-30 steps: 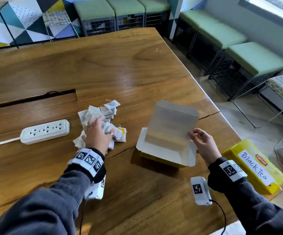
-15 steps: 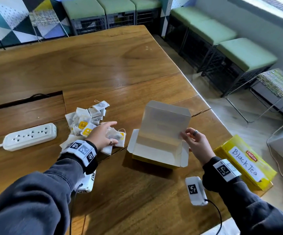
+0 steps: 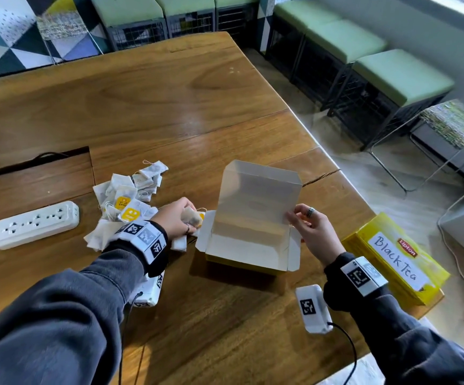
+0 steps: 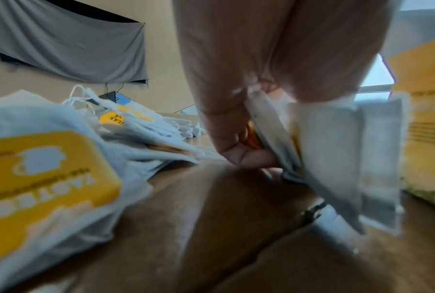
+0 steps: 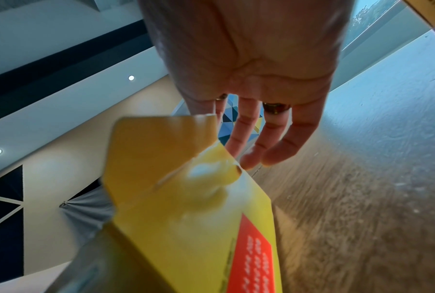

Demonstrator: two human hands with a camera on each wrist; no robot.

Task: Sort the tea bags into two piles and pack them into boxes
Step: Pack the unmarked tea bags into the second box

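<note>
A loose pile of white tea bags (image 3: 126, 200), some with yellow tags, lies left of centre on the wooden table (image 3: 169, 112). My left hand (image 3: 190, 222) grips a few tea bags (image 3: 194, 218) at the pile's right edge, close to the open yellow box (image 3: 250, 245). In the left wrist view the gripped tea bags (image 4: 331, 158) hang from my fingers just above the wood, the pile (image 4: 48, 168) to the left and the box (image 4: 427, 119) to the right. My right hand (image 3: 294, 218) pinches the right edge of the box's raised lid (image 3: 258, 195). The box's yellow flap (image 5: 161, 154) hides the index fingertip.
A closed yellow box labelled "Black Tea" (image 3: 394, 257) sits at the table's right edge, beside my right wrist. A white power strip (image 3: 33, 225) lies left of the pile. Green stools (image 3: 400, 76) stand on the floor beyond the right edge.
My left hand has left the middle of the pile and moved right toward the open box with a few tea bags gripped. My right hand keeps its hold on the lid.
</note>
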